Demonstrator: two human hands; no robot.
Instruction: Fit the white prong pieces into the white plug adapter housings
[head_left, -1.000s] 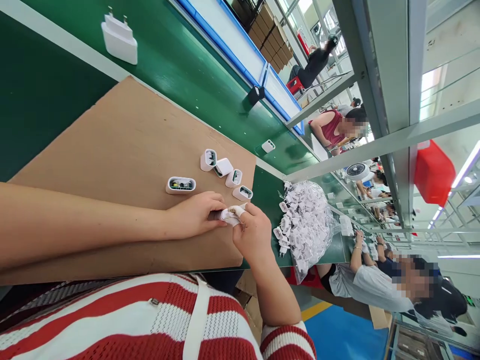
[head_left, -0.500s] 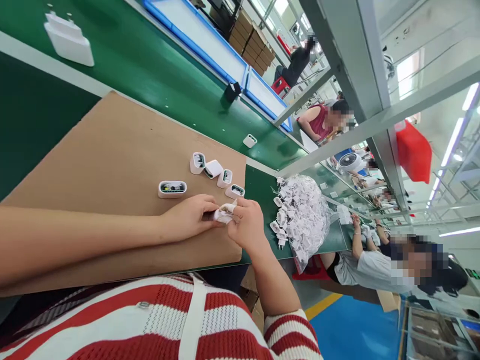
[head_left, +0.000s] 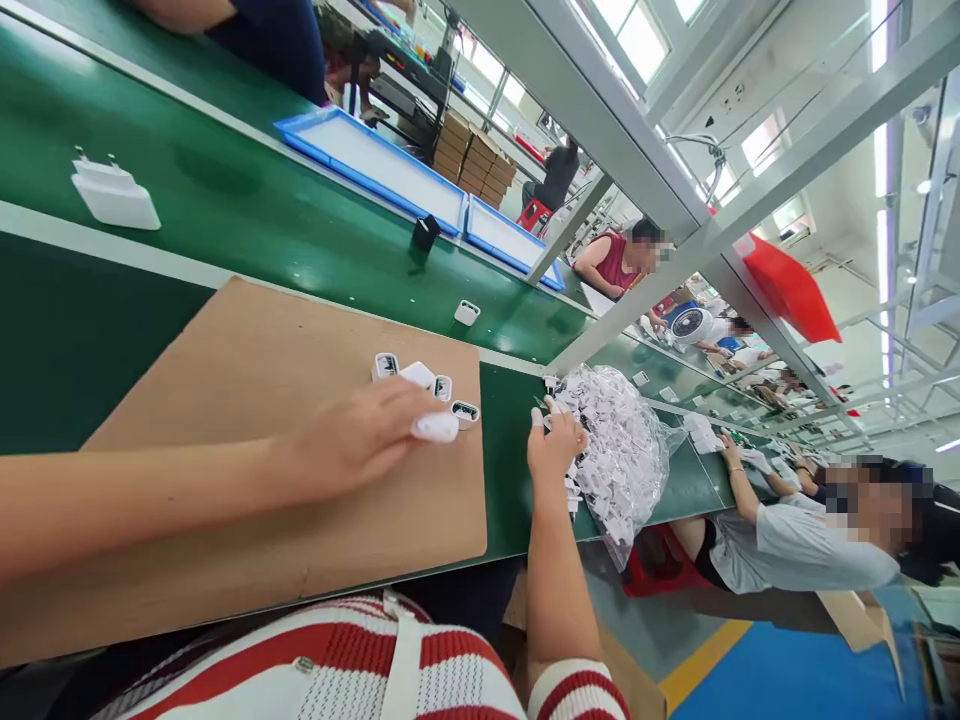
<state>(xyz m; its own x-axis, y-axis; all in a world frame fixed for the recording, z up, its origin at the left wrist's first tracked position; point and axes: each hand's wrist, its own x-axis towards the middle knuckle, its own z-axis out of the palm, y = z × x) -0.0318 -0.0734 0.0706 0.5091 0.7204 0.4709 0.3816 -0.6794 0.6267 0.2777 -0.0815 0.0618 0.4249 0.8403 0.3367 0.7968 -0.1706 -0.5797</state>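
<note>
My left hand [head_left: 364, 430], blurred by motion, is over the brown cardboard sheet [head_left: 247, 420] with its fingers closed on a white charger housing [head_left: 435, 428]. Just past those fingers stand several white housings with open ends, one [head_left: 386, 367] showing parts inside. My right hand [head_left: 556, 440] has white covers on the thumb and a fingertip. It reaches to the left edge of a pile of white plug pieces [head_left: 607, 440] in a clear plastic bag. Its thumb and fingers are apart around a loose piece there.
A large white plug charger [head_left: 116, 193] lies at the far left on the green bench [head_left: 315, 265]. A small black item [head_left: 426, 232] and a white housing [head_left: 466, 313] sit farther back. Blue-edged trays [head_left: 375, 160] line the back. A co-worker [head_left: 795, 540] sits at the right.
My right hand has left the white piece both hands were working on and moved right to the plug pile. The left hand keeps the piece. The view has tilted upward.
</note>
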